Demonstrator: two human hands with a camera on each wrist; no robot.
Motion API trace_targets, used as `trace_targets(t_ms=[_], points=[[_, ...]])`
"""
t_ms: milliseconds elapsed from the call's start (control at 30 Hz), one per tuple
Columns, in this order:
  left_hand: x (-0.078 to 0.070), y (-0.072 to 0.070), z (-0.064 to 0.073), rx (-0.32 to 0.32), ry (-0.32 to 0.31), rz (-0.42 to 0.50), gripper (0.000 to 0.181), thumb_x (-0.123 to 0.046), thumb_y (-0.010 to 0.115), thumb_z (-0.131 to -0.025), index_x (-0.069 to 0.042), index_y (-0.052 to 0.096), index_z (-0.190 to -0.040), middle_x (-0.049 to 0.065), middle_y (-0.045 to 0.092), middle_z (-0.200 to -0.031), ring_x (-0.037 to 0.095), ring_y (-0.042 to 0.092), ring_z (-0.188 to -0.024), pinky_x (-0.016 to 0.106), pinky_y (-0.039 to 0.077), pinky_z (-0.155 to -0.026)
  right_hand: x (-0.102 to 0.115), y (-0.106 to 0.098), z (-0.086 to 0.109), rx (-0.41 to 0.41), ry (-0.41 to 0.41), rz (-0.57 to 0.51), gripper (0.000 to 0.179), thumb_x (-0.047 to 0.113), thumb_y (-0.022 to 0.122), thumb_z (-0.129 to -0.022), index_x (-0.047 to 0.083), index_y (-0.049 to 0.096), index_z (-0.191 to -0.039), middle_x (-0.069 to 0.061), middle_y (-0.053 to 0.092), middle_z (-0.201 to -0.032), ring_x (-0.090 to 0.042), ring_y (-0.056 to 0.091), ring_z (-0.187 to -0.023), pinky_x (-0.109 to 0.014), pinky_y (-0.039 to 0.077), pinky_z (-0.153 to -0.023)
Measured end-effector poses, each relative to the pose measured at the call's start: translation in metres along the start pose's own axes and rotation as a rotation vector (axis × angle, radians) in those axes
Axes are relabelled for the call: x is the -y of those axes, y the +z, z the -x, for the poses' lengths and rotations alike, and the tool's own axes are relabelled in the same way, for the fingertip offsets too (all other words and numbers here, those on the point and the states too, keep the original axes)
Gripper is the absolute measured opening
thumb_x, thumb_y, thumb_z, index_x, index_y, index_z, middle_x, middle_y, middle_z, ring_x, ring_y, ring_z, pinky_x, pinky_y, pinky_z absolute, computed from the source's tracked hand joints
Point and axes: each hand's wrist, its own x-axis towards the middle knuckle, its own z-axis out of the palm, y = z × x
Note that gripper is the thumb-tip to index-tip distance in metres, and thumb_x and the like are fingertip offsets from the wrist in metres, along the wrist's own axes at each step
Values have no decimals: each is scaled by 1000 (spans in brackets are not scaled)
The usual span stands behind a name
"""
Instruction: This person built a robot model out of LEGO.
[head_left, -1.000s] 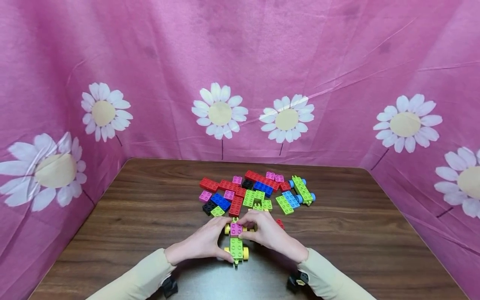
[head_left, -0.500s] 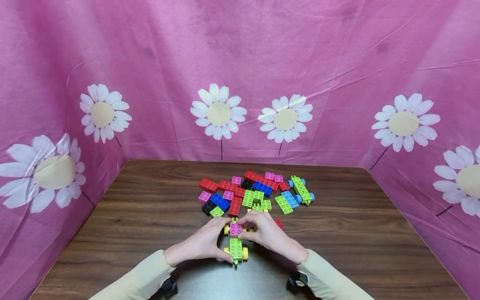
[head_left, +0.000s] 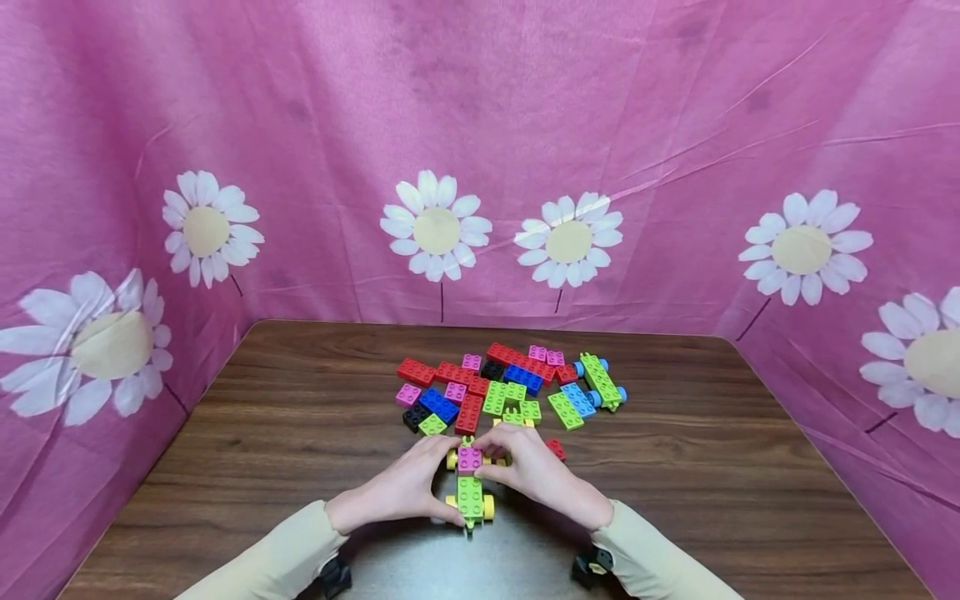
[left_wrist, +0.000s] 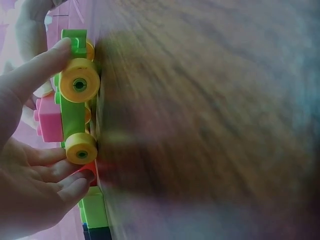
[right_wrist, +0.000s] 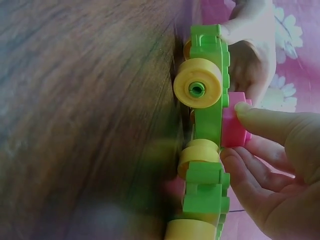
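Note:
A green toy car base [head_left: 470,500] with yellow wheels stands lengthwise near the front of the table. My left hand [head_left: 397,492] holds it from the left, thumb at the near end and fingers by the far wheel. On the base's far half sits a pink brick [head_left: 469,460], studs up. My right hand [head_left: 536,467] pinches this brick from the right between thumb and fingers. In the right wrist view the pink brick [right_wrist: 234,125] is right against the top of the green base [right_wrist: 209,120]. The left wrist view shows its yellow wheel [left_wrist: 80,80] close to the tabletop.
Beyond my hands lies a spread of red, blue, black, pink and green bricks. A second green base with yellow wheels [head_left: 513,415] is partly hidden behind my right hand. Another green base with blue wheels [head_left: 600,382] lies back right. A small red brick [head_left: 555,449] is right of my hand.

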Motion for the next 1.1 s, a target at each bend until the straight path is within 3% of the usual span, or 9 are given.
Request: trace_targets(t_ms=[633,1100], points=[[0,0,2,13,-7,0,97,-47,87,-69,3,45,-140,14,56,-137,30,51,-128,49,44,-107,2,0,9,-24,-65,81,26,17,75,-88,10,70,-113,-1,71,-101,-15,68,-89,-26,57,-79],[-4,1,8,-14,46,-58,97,-50,88,-67,4,47,-137,12,59,-133,29,54,-123,45,46,-106,6,3,16,-36,-83,90,26,16,75,-88,9,70,-112,-2,71,-100,-14,66,-86,-25,57,-77]])
